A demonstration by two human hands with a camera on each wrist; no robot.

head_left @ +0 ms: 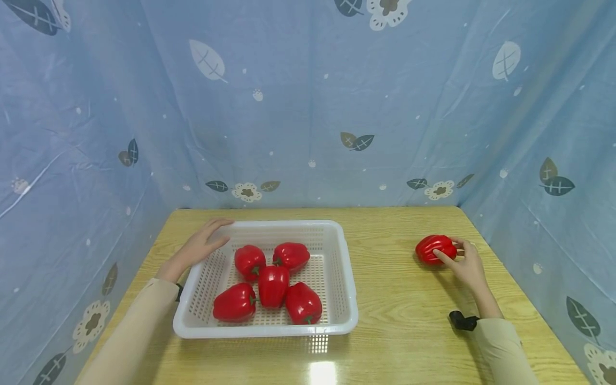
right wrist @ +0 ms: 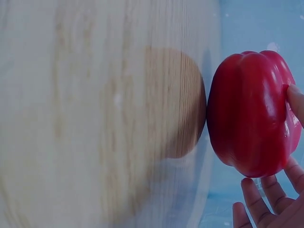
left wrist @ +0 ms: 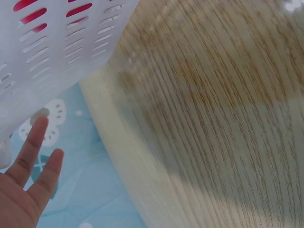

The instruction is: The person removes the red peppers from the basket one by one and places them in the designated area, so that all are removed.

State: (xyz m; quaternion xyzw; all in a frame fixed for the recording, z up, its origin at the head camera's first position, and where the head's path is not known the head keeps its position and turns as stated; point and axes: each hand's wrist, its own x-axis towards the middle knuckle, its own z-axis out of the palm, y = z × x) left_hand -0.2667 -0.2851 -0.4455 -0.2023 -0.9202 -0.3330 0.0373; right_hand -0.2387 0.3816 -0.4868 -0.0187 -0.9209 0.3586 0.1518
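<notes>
On the right of the table, a red bell pepper [head_left: 435, 249] lies on its side, its lobed end facing left. My right hand [head_left: 468, 266] holds it at the right end, thumb on the near side and fingers on the far side. The right wrist view shows the thumb and a fingertip against the glossy pepper [right wrist: 254, 114], other fingers spread below it. My left hand [head_left: 199, 246] is at the left rim of a white plastic basket [head_left: 353, 299], fingers extended. In the left wrist view two straight fingers [left wrist: 34, 142] show outside the slotted wall.
Several red bell peppers [head_left: 273, 287] lie inside the basket, on its perforated floor. The wooden table [head_left: 390, 321] extends between the basket and the right hand. Blue patterned curtains [head_left: 308, 107] surround the table at the back and sides.
</notes>
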